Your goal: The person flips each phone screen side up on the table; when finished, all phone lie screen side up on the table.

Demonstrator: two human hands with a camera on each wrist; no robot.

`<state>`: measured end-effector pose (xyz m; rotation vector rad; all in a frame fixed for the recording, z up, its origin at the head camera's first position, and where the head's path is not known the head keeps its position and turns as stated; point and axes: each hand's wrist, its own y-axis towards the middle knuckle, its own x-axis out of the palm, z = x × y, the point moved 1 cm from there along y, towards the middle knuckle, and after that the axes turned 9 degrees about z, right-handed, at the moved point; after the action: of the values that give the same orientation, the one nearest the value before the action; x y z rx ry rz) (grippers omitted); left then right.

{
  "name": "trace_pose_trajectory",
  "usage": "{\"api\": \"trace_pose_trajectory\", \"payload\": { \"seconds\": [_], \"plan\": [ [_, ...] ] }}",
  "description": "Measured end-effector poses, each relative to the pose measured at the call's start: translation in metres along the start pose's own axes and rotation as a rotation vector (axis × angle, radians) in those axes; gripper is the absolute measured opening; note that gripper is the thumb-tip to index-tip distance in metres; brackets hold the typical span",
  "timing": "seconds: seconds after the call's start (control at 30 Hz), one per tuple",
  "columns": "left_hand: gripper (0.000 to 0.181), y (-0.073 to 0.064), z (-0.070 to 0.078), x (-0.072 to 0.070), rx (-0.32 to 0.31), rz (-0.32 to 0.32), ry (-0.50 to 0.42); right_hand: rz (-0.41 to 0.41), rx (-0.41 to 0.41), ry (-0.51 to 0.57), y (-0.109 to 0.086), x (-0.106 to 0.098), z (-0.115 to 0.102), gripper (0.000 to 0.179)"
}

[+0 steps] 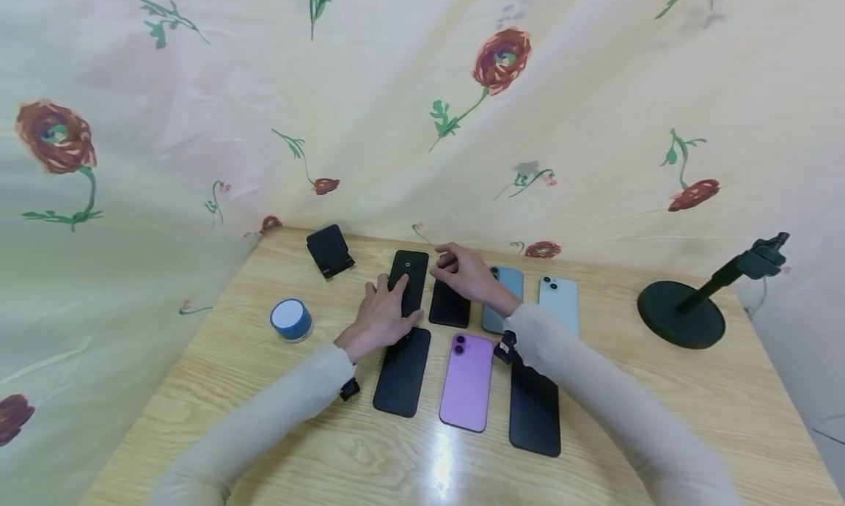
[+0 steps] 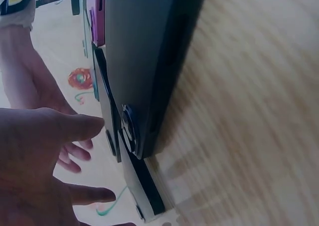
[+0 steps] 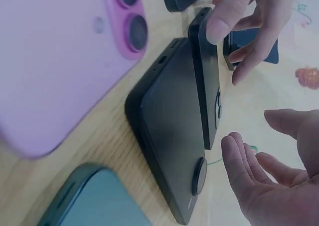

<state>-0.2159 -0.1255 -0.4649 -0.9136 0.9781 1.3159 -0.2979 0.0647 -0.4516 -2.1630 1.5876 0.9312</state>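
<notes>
The far-left black phone [image 1: 414, 286] was overlapped by the left hand [image 1: 381, 317], fingers spread; nothing was held by the right hand [image 1: 467, 273], fingers parted. The phone's stiff, slick sides were judged best gripped.

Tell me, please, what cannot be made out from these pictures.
Head view: upper end of the front-right black phone, hidden by the right sleeve.
Head view: top of a back-row black phone, partly hidden by the right hand.
Left wrist view: lower part of the left hand, cut off by the bottom edge.
Right wrist view: rest of the purple phone, cut off by the left edge.
</notes>
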Motion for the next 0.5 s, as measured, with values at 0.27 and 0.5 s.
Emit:
{"api": "trace_pose_trajectory", "payload": {
  "seconds": [0.27, 0.5],
  "plan": [
    [0.076, 0.007, 0.008, 0.004, -0.028, -0.050, 0.069, 0.019, 0.072, -0.007, 0.019, 0.016, 0.005, 0.054],
    [0.072, 0.009, 0.011, 0.006, -0.033, -0.061, 0.110, 0.007, 0.160, 0.000, 0.029, 0.026, 0.001, 0.054]
  ]
}}
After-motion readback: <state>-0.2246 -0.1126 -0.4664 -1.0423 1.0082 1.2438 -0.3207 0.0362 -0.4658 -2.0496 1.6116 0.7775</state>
